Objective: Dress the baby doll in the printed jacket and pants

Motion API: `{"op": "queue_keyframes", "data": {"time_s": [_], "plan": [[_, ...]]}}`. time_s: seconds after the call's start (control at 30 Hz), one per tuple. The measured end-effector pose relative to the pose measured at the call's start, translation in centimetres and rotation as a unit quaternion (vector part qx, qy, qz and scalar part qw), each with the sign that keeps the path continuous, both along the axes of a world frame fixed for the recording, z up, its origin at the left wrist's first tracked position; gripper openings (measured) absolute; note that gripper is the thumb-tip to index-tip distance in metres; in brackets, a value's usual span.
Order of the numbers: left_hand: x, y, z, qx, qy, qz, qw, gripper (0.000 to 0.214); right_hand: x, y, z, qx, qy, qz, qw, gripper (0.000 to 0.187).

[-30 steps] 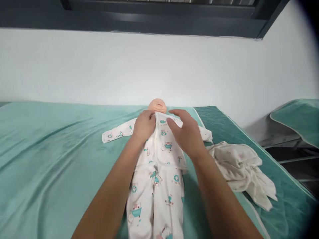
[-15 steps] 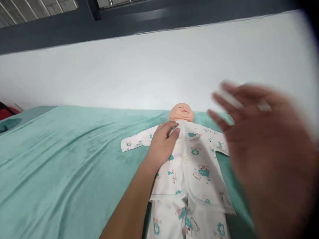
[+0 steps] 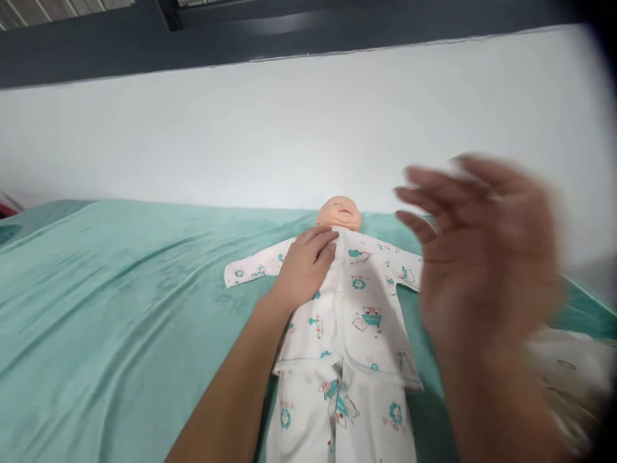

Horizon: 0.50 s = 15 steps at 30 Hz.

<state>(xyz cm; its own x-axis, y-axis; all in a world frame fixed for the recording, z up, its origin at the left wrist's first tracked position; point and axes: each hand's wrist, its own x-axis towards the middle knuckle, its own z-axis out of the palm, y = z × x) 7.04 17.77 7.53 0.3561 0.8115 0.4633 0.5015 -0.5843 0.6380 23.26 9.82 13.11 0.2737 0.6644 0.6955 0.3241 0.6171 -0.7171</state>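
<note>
A baby doll (image 3: 340, 213) lies on its back with its head toward the wall. It wears a white long-sleeved top (image 3: 369, 289) printed with teal and pink animals, and matching trousers (image 3: 371, 418). My left hand (image 3: 307, 265) rests flat on the chest of the top, just below the doll's chin, fingers stretched out. Raised above the doll's other sleeve is my right hand (image 3: 475, 257), blurred by motion, with its fingers apart and nothing in it. It covers the end of that sleeve.
A teal blanket (image 3: 125, 308) with soft folds spreads under the doll. Pale printed cloth (image 3: 573, 366) lies at the right, partly behind my right forearm. A white wall (image 3: 231, 141) rises behind, with a dark window frame (image 3: 289, 35) above it.
The view has shifted slightly, bringing the pale cloth at the right into sight. My right hand has moved a little left in the picture, still raised. My left hand stays on the doll's chest.
</note>
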Motion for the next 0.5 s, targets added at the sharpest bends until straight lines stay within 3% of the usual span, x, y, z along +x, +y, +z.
{"op": "queue_keyframes", "data": {"time_s": [0.1, 0.2, 0.3, 0.5], "plan": [[0.0, 0.1, 0.2, -0.021, 0.004, -0.017, 1.0, 0.035, -1.1, 3.4, -3.1, -0.06, 0.082, 0.006, 0.995, 0.025], [-0.1, 0.2, 0.4, -0.044, -0.001, -0.022, 0.999, 0.037, -1.0, 5.3, -5.7, -0.213, 0.06, 0.003, 0.975, 0.023], [-0.1, 0.4, 0.6, -0.075, -0.009, -0.033, 0.997, 0.039, -0.7, 5.4, -6.0, -0.282, 0.041, 0.002, 0.958, 0.022], [-0.4, 0.8, 0.4, -0.104, -0.03, -0.066, 0.992, 0.042, -0.8, 4.9, -5.4, -0.264, -0.01, -0.019, 0.964, 0.024]]}}
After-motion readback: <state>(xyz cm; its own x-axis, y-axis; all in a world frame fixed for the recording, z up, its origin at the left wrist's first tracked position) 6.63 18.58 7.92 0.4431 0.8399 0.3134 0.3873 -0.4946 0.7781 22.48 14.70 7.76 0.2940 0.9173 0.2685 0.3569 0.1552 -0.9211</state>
